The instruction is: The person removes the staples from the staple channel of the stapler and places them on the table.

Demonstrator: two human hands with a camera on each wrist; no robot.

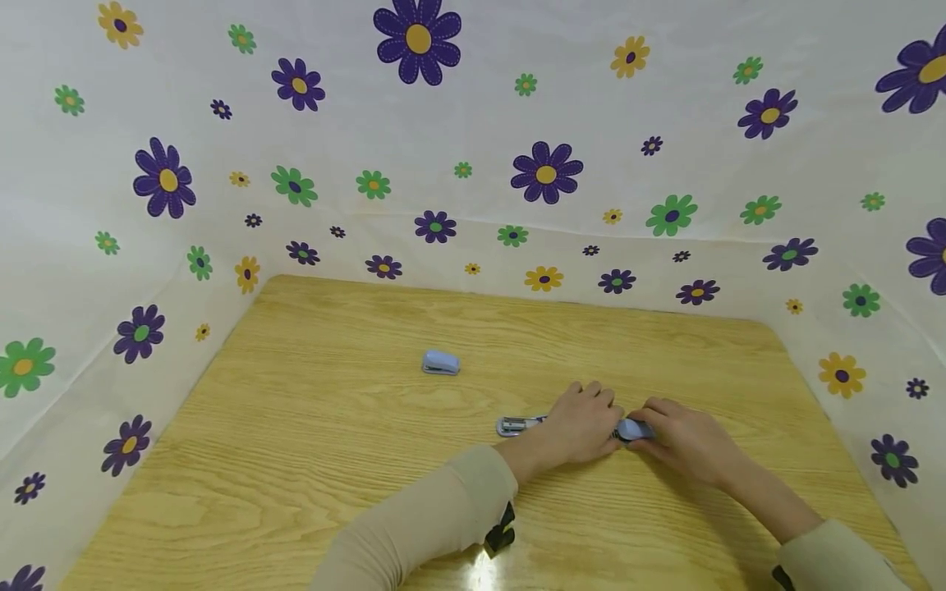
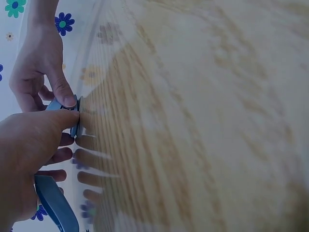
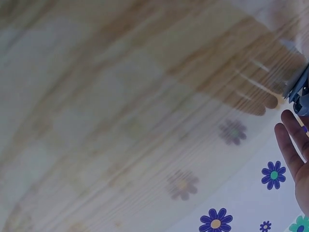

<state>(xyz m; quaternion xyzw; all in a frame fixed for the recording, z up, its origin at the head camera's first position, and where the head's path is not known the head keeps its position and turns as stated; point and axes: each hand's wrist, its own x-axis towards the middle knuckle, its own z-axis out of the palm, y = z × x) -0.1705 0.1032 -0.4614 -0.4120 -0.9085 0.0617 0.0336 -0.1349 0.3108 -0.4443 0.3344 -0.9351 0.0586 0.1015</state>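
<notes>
My right hand (image 1: 683,439) grips a small blue stapler (image 1: 636,429), its thumb lying against the stapler. My left hand (image 1: 580,423) meets it at the stapler's left end, the thumb on it in the left wrist view. To the left of my left hand lies an opened stapler part (image 1: 521,425), with bare metal on a pale blue base. My left hand covers its right end, so I cannot tell whether the two pieces are joined. In the right wrist view, the held stapler (image 3: 300,94) shows only at the right edge.
Another blue stapler (image 1: 440,362) rests closed on the wood-grain table (image 1: 310,427), farther back and left of the hands. White cloth with printed flowers (image 1: 473,123) hangs around the table's back and sides.
</notes>
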